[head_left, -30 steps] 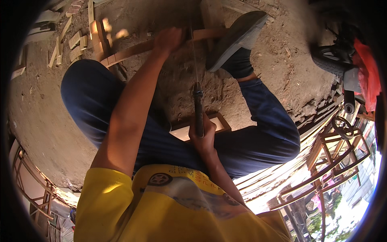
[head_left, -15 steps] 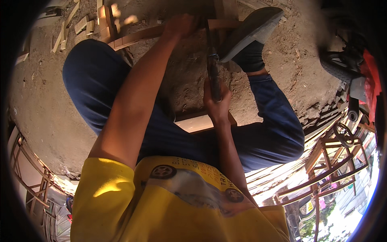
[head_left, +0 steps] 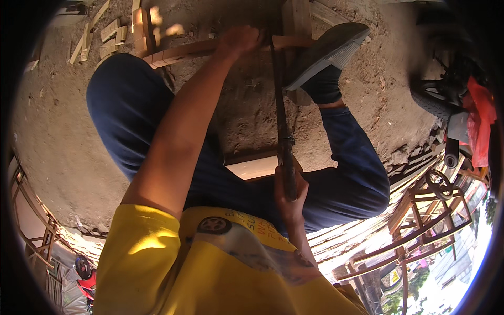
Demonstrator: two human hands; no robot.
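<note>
My right hand (head_left: 292, 186) is closed round the handle of a handsaw (head_left: 280, 105), low in front of my body. The long dark blade is seen nearly edge-on and points away from me, its far end at a curved wooden piece (head_left: 184, 51). My left hand (head_left: 241, 41) is closed on that piece, just left of the blade; its fingertips are partly hidden. A grey shoe (head_left: 331, 52) on my foot sits against the wood on the right of the blade. Whether the blade is cutting into the wood is too dark to tell.
Wood offcuts (head_left: 109, 38) lie on the dirt floor (head_left: 58, 136) at the far left. Behind the saw stands a wooden post (head_left: 297, 18). A pale board (head_left: 254, 167) lies below my legs. A wheel (head_left: 436, 97) and red sheet (head_left: 479, 123) are at right, near wooden frames (head_left: 425, 210).
My right hand has drawn the saw back toward my body, showing more blade. My left hand stays on the curved wood.
</note>
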